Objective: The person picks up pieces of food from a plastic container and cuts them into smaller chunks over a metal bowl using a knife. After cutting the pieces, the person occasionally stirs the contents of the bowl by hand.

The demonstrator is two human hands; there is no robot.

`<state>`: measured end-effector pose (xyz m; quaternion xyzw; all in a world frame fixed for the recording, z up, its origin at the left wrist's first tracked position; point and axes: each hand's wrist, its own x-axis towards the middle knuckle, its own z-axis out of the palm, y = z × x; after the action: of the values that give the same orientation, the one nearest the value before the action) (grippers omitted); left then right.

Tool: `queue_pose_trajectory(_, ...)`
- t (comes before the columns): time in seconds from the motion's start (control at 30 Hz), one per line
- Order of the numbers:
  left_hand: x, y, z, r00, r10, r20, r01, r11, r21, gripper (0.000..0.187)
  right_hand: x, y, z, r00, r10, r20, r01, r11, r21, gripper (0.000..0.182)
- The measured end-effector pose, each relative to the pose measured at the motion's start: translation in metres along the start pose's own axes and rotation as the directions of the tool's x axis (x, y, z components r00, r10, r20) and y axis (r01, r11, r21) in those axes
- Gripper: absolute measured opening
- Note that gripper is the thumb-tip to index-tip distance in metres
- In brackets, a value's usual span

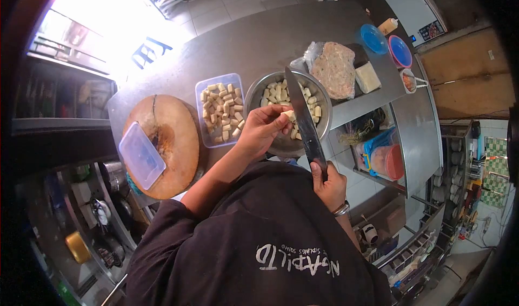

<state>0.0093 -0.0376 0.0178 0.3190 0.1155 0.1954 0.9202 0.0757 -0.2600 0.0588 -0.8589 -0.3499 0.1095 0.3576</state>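
Over a round metal bowl (252, 111), my left hand (263, 130) pinches a small pale food chunk (290, 115) between thumb and fingertips. My right hand (328, 188) is closed around the handle of a large kitchen knife (303, 108). Its long dark blade points away from me across the bowl, right beside the pinched chunk. More pale chunks (278, 92) lie in the bowl, partly hidden by the blade and my left hand. Left of the bowl, a clear plastic container (199, 97) holds many short, tan-skinned cut pieces (221, 108).
A round wooden chopping board (181, 116) with a plastic lid (141, 154) on it is at the left. Right of the bowl lie a large bagged, speckled slab (334, 70) and a pale wrapped block (368, 79). Blue bowls (374, 39) stand farther back on the metal table (259, 41).
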Motion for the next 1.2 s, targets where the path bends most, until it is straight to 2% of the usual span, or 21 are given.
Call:
queue_pose_trajectory(0.07,-0.002,0.001,-0.002,0.999,-0.051,0.004,0.049,0.987,0.151,0.023,-0.001,0.005,0.001,1.0,-0.014,-0.004,0.014,1.0,-0.007,0.028)
queue_pose_trajectory(0.2,-0.004,0.006,0.006,0.998,-0.063,0.008,0.058,0.96,0.275,0.023,0.0,0.001,0.001,0.999,-0.046,-0.027,0.047,0.999,0.008,0.03)
queue_pose_trajectory(0.27,-0.006,0.009,0.007,0.989,-0.145,0.007,0.129,0.903,0.411,0.023,0.0,0.0,0.0,0.999,-0.04,-0.016,0.04,0.999,0.006,0.03)
queue_pose_trajectory(0.5,-0.006,0.019,0.013,0.96,-0.278,0.008,0.246,0.86,0.446,0.022,0.001,0.0,0.0,0.999,-0.041,0.006,0.041,0.999,0.023,0.029)
queue_pose_trajectory(0.57,-0.006,0.01,0.005,0.953,-0.298,0.061,0.273,0.926,0.261,0.019,0.0,0.0,0.001,0.999,-0.041,0.0,0.041,0.999,0.005,0.028)
queue_pose_trajectory(0.6,-0.005,0.005,0.003,0.953,-0.298,0.061,0.273,0.926,0.261,0.019,0.0,0.001,0.001,0.999,-0.04,-0.008,0.04,0.999,-0.013,0.028)
queue_pose_trajectory(0.67,-0.004,-0.003,0.001,0.979,-0.195,0.067,0.196,0.981,-0.006,0.019,-0.001,-0.003,-0.001,0.999,0.013,-0.038,-0.013,1.0,0.013,0.028)
queue_pose_trajectory(0.7,-0.004,-0.002,0.001,0.979,-0.195,0.066,0.196,0.981,-0.006,0.019,-0.002,-0.005,-0.001,0.996,0.067,-0.064,-0.065,0.997,0.041,0.028)
queue_pose_trajectory(0.73,-0.004,0.001,0.001,0.986,-0.165,0.001,0.165,0.986,-0.014,0.021,-0.002,-0.003,0.0,0.996,0.067,-0.064,-0.065,0.997,0.042,0.028)
queue_pose_trajectory(0.77,-0.002,0.002,0.002,0.989,-0.135,-0.064,0.134,0.991,-0.021,0.023,-0.002,0.0,0.001,0.997,0.019,-0.068,-0.018,1.0,0.022,0.028)
queue_pose_trajectory(0.8,0.0,0.002,0.0,0.989,-0.135,-0.063,0.134,0.991,-0.022,0.023,-0.001,0.002,0.001,0.997,-0.029,-0.071,0.029,1.0,0.002,0.028)
queue_pose_trajectory(0.87,0.002,0.002,-0.007,0.995,-0.045,-0.088,0.039,0.997,-0.069,0.028,-0.001,0.002,0.0,0.998,-0.032,-0.056,0.032,0.999,-0.002,0.028)
queue_pose_trajectory(1.0,0.006,0.007,-0.006,0.995,-0.032,-0.091,0.029,0.999,-0.032,0.027,-0.001,0.001,0.001,0.998,-0.055,-0.043,0.055,0.998,-0.009,0.028)
queue_pose_trajectory(1.2,0.006,0.002,-0.012,0.999,-0.036,-0.022,0.034,0.995,-0.099,0.027,0.0,0.002,0.002,0.995,-0.092,-0.043,0.092,0.996,0.005,0.026)
